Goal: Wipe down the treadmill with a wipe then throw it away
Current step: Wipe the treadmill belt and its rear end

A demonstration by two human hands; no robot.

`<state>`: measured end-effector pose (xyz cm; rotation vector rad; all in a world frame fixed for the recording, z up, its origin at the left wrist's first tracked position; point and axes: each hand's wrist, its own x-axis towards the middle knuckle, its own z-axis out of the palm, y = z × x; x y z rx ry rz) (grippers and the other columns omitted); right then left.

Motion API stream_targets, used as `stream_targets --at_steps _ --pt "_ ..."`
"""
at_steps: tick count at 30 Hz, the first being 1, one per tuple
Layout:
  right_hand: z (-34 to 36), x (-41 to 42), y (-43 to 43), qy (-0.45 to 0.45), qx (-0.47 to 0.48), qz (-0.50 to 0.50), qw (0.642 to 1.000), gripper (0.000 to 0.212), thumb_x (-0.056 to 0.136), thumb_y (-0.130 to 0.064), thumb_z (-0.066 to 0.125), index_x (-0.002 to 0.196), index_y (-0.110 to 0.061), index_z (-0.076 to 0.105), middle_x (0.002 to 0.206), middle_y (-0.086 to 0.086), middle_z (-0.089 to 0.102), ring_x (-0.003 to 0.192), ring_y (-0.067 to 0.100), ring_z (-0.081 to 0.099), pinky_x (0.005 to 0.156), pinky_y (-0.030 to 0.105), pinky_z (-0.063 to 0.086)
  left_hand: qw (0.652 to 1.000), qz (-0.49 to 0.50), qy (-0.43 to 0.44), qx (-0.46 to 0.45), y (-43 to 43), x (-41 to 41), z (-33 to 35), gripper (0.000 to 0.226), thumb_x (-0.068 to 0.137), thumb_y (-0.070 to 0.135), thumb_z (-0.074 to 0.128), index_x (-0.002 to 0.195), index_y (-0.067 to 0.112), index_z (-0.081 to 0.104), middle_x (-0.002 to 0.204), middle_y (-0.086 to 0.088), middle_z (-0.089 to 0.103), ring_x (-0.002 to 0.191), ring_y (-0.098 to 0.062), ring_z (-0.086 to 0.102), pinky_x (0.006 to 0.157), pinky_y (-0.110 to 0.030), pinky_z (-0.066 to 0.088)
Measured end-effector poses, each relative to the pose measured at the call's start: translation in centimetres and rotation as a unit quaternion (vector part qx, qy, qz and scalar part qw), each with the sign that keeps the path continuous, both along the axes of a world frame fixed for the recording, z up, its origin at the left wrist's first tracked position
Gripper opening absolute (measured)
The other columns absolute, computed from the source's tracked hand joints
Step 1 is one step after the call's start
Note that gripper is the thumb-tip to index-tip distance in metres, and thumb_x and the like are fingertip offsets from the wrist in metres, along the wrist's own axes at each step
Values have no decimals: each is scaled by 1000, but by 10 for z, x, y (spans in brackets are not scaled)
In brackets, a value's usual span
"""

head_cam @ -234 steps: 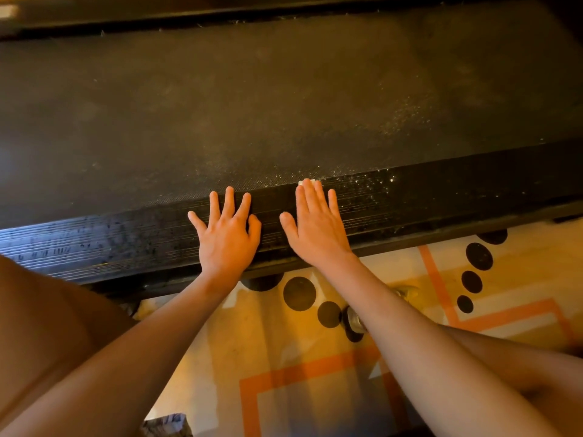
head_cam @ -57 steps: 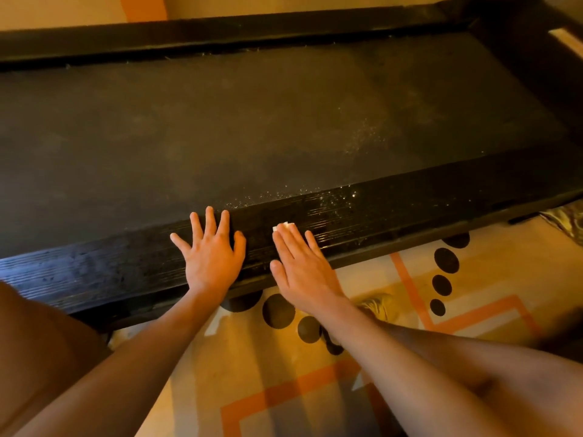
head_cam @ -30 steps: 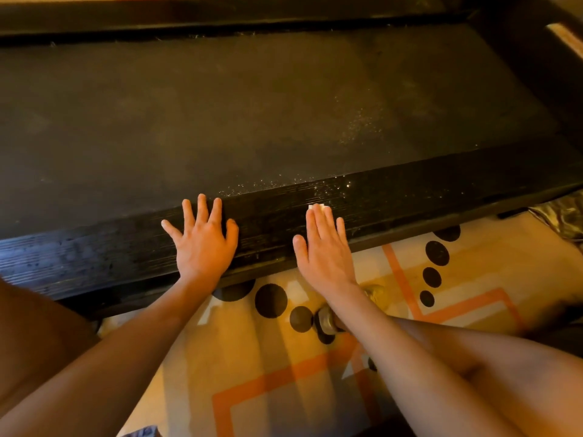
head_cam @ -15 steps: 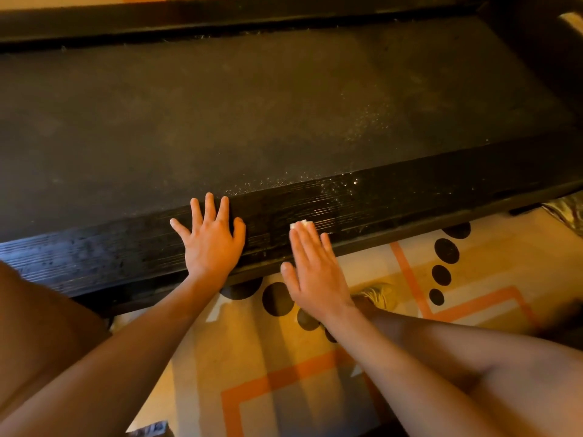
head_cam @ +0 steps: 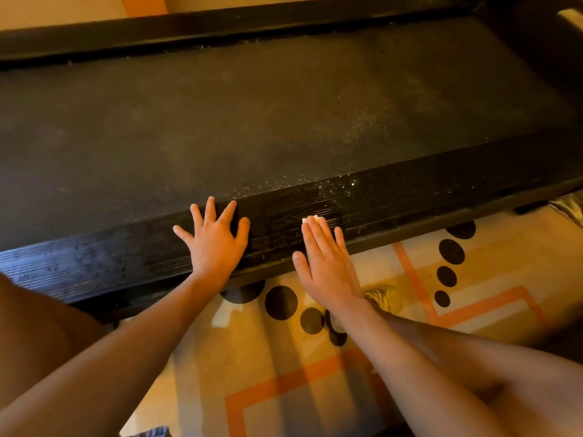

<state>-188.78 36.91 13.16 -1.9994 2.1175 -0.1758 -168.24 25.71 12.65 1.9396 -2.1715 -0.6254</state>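
Presently: left hand flat, fingers spread, on the treadmill's near side rail; right hand flat, straight fingers pressing a white wipe onto that rail. Dusty belt beyond; patterned rug near edge.

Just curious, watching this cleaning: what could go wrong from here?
The wipe is pinned only under the flat right hand, so it might slip out. The white specks on the side rail could get pushed onto the belt or the rug rather than picked up.
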Motion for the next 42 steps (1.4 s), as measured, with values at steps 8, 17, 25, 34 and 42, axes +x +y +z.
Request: stream_targets --at_steps 8,17,25,34,42 --pt "14 -11 -45 42 26 59 997 64 110 -47 13 164 -14 8 173 4 2 158 18 -6 127 39 -10 999 25 -38 -22 3 -35 -8 58 106 59 26 160 38 25 171 -4 15 157 -40 -3 115 -75 -5" --pt "23 -22 -93 35 39 -6 999 66 109 -50 9 164 -14 16 172 5 12 159 19 2 129 44 -2 999 19 -42 -17 5 -34 -6 58 106 57 24 161 38 21 171 -4 13 157 -38 -5 115 -73 -6" --pt "20 5 -74 25 35 54 998 64 110 -48 12 164 -14 14 172 4 10 159 18 1 129 42 -3 998 11 -50 -25 5 -34 -7 59 106 57 23 161 36 21 171 -5 14 157 -39 -2 116 -74 -2" --pt "22 10 -66 14 49 95 994 62 111 -46 15 164 -15 12 173 2 6 158 16 -3 128 39 -6 999 12 -42 -28 5 -34 -7 58 106 55 25 161 36 23 170 -6 16 157 -39 -1 116 -73 -2" --pt "23 14 -76 -30 46 22 998 61 111 -44 8 164 -16 17 172 0 10 158 14 -2 129 42 -4 999 7 -39 -26 4 -33 -6 59 106 55 24 161 35 22 171 -5 14 157 -39 -2 116 -73 -2"
